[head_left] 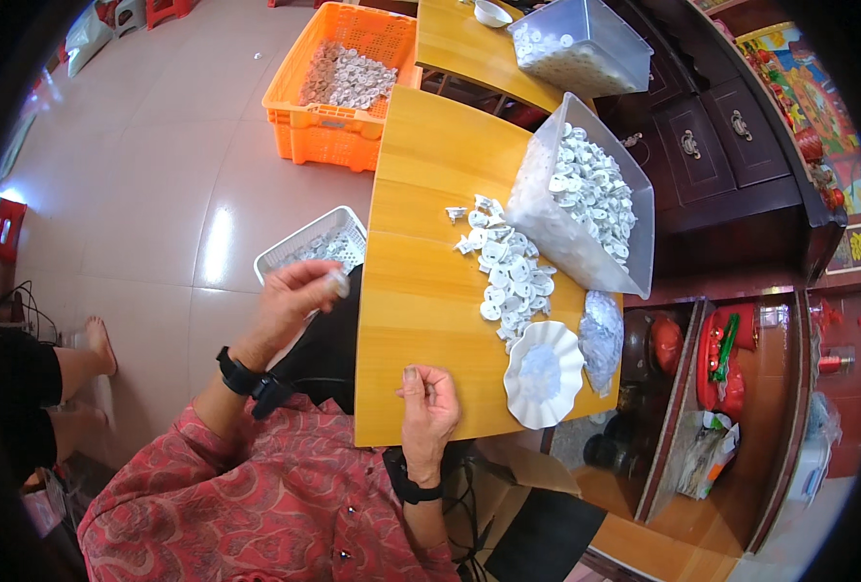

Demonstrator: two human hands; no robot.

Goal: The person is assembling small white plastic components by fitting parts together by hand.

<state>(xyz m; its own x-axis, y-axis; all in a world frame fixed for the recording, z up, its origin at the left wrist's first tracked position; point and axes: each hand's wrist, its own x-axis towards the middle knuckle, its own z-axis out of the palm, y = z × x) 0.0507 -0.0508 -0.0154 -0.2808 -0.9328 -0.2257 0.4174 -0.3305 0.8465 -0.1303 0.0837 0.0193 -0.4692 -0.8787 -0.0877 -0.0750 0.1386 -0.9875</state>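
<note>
Small pale part (pixel 338 282) pinched in left hand (pixel 296 296), left of table (pixel 421 291); fingertip hold likely chosen for small size

Hands kept apart; right hand (pixel 430 405) loosely curled over near end of table, any closure or contents cannot be told

White pieces (pixel 508 274) heaped on table, apparently spread for easy picking; translucent bin (pixel 537 189) and scalloped dish (pixel 537 412) set along table's right side, perhaps for reach

White basket (pixel 353 228) placed left of table

A single fisheye view is taken from the wearer's head, directed downward, with the counter (pixel 425 291) near and floor (pixel 144 209) farther off.
</note>
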